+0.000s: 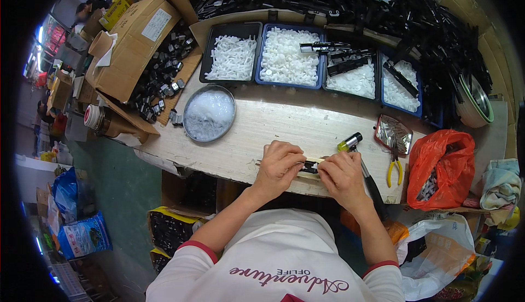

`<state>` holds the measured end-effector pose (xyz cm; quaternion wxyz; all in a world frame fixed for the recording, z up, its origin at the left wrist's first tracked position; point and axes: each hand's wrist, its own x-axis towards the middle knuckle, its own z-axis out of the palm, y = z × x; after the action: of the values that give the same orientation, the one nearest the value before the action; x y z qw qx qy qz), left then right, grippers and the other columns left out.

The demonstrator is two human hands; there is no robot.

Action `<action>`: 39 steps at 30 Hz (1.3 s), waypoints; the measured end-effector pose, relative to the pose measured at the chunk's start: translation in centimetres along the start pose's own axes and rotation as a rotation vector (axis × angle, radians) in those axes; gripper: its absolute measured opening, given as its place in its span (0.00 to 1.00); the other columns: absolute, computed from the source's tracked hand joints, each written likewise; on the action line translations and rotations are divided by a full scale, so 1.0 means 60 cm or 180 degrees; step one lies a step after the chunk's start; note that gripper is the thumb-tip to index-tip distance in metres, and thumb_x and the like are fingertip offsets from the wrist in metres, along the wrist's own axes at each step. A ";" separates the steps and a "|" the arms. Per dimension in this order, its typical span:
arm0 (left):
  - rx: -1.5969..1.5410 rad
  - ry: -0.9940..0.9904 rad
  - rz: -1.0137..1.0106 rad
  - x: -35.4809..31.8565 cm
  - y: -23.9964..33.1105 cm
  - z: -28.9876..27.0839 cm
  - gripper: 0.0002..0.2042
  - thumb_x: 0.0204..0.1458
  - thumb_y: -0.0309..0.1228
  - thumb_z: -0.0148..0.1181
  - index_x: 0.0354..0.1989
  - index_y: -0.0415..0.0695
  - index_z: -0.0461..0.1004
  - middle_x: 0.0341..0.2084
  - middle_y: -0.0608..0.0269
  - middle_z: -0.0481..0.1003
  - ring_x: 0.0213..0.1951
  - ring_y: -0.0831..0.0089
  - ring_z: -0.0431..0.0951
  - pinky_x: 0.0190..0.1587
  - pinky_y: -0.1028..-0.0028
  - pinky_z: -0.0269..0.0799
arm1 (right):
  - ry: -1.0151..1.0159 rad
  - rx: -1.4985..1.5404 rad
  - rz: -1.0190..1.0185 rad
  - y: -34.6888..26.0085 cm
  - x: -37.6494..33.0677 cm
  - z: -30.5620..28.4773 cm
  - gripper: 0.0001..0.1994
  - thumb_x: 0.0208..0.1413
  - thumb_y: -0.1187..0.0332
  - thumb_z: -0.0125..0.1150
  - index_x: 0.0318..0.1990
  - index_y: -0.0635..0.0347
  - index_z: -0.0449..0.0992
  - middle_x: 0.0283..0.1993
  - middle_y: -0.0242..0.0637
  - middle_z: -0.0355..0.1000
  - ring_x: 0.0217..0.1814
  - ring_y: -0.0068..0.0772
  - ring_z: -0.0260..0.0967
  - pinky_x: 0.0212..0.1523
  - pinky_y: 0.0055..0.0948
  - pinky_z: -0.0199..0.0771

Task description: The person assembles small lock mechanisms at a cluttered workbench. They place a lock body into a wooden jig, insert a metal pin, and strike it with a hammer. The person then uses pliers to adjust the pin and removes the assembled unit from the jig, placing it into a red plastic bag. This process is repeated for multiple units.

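At the table's front edge, my left hand [279,165] and my right hand [344,175] hold a small black plastic part [310,166] from either side. Small white pieces show on this part between my fingertips. My left fingers are pinched on its left end, and my right fingers close round the other end. Much of the part is hidden by my fingers. Just right of my right hand lies a hammer [350,142] with a yellow-and-silver head. Pliers with yellow handles [394,173] rest farther right.
Trays of white plastic pieces [290,56] line the back, below a heap of black parts [383,6]. A round dish of whitish, grease-like stuff [209,113] stands left, near a cardboard box [136,45]. Right are a dish of metal pins [393,134] and a red bag [442,168].
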<state>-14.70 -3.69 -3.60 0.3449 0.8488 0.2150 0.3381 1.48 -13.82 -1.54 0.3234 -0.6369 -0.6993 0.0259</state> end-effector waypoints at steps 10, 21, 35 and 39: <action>-0.0028 -0.0222 -0.0335 -0.021 -0.017 0.023 0.05 0.36 0.23 0.62 0.24 0.44 0.73 0.37 0.66 0.71 0.44 0.67 0.66 0.47 0.68 0.53 | -0.0736 -0.0313 -0.0239 0.006 0.018 0.020 0.05 0.40 0.72 0.61 0.27 0.56 0.72 0.27 0.30 0.64 0.34 0.30 0.61 0.38 0.34 0.52; 0.0049 -0.0326 -0.0370 -0.015 -0.014 0.022 0.06 0.37 0.23 0.62 0.25 0.45 0.73 0.35 0.66 0.70 0.42 0.68 0.65 0.47 0.67 0.51 | -0.0890 0.0031 0.0192 0.023 0.030 -0.011 0.02 0.42 0.74 0.57 0.26 0.55 0.74 0.29 0.31 0.65 0.39 0.32 0.62 0.41 0.36 0.53; 0.0893 -0.0693 0.0277 -0.015 -0.012 0.023 0.06 0.41 0.30 0.61 0.30 0.48 0.74 0.36 0.65 0.67 0.43 0.66 0.64 0.45 0.62 0.51 | 0.0106 -0.2491 0.2976 0.286 -0.232 -0.285 0.16 0.50 0.68 0.54 0.47 0.61 0.68 0.45 0.41 0.67 0.50 0.47 0.63 0.47 0.45 0.62; 0.0516 -0.0494 0.0276 0.006 -0.036 0.001 0.06 0.41 0.30 0.60 0.29 0.47 0.74 0.35 0.61 0.68 0.42 0.63 0.65 0.43 0.61 0.55 | -0.0350 -0.2852 0.2907 0.353 -0.252 -0.260 0.22 0.51 0.66 0.52 0.55 0.58 0.62 0.53 0.44 0.62 0.56 0.51 0.58 0.47 0.58 0.57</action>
<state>-14.72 -2.05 -5.06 0.2758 0.9061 0.1774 0.2675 27.23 -29.43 -5.06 -0.0540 -0.9417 -0.3163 -0.1010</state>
